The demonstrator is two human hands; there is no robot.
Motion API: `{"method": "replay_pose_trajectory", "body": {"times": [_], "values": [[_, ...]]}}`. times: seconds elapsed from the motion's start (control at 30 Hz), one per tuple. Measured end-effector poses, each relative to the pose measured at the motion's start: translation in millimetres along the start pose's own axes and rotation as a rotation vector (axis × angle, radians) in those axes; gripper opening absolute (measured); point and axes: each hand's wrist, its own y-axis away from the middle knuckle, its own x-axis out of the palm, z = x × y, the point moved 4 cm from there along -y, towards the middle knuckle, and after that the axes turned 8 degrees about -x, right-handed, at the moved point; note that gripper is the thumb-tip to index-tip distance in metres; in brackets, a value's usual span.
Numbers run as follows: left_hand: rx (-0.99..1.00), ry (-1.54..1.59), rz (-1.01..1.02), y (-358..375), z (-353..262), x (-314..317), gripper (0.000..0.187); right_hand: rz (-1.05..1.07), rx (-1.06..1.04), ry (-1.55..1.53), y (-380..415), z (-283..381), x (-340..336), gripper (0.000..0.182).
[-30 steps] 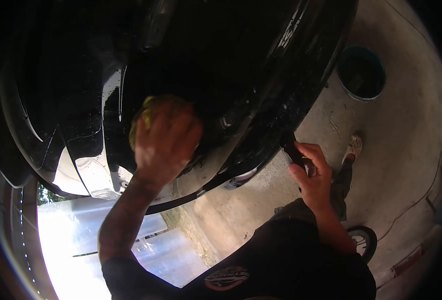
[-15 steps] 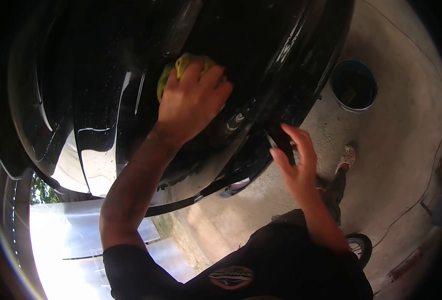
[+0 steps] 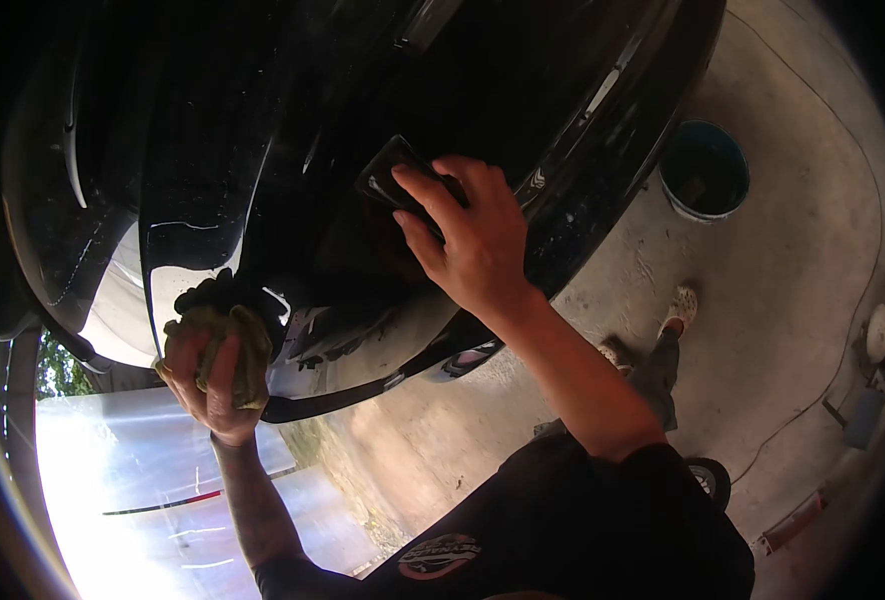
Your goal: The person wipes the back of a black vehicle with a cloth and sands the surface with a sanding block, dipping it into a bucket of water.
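A glossy black car body panel, curved and spotted with droplets, fills the upper left. My left hand is closed around a crumpled yellow-green cloth at the panel's lower left edge, where the hand and cloth are mirrored in the paint. On the middle of the panel, my right hand grips a small dark rectangular block. Its fingers bend over the top of the block, and the underside is hidden against the panel.
A dark bucket stands on the concrete floor to the right, with something pale inside. A thin cable runs along the floor at far right. My foot and part of a wheel show below.
My left hand has carried the cloth from the panel's middle down to its lower left edge. My right hand has moved up and left onto the panel with the block.
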Motion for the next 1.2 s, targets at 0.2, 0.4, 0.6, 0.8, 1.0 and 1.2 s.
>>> {"method": "replay_pose_trajectory", "body": {"times": [0.2,0.4,0.6,0.8,1.0,1.2], "values": [[0.017,0.073,-0.123,4.3,-0.4,13.5,0.040,-0.038,0.023,0.009,-7.3,1.3,3.9,0.044],[-0.018,0.034,-0.117,10.6,2.7,17.5,0.041,-0.090,0.013,0.026,-14.7,-2.9,5.4,0.042],[-0.021,0.047,-0.130,12.0,3.4,16.7,0.040,-0.021,0.019,-0.004,0.6,8.7,8.8,0.042],[0.037,0.064,-0.174,14.1,7.1,19.4,0.041,-0.067,0.068,0.041,-20.5,-4.1,6.2,0.043],[0.024,0.045,-0.185,13.6,4.0,19.0,0.039,-0.009,0.033,0.016,-7.7,7.1,5.7,0.040],[0.014,0.059,-0.178,14.8,5.6,17.8,0.038,-0.087,0.095,0.017,-19.4,-8.0,4.1,0.042]]}}
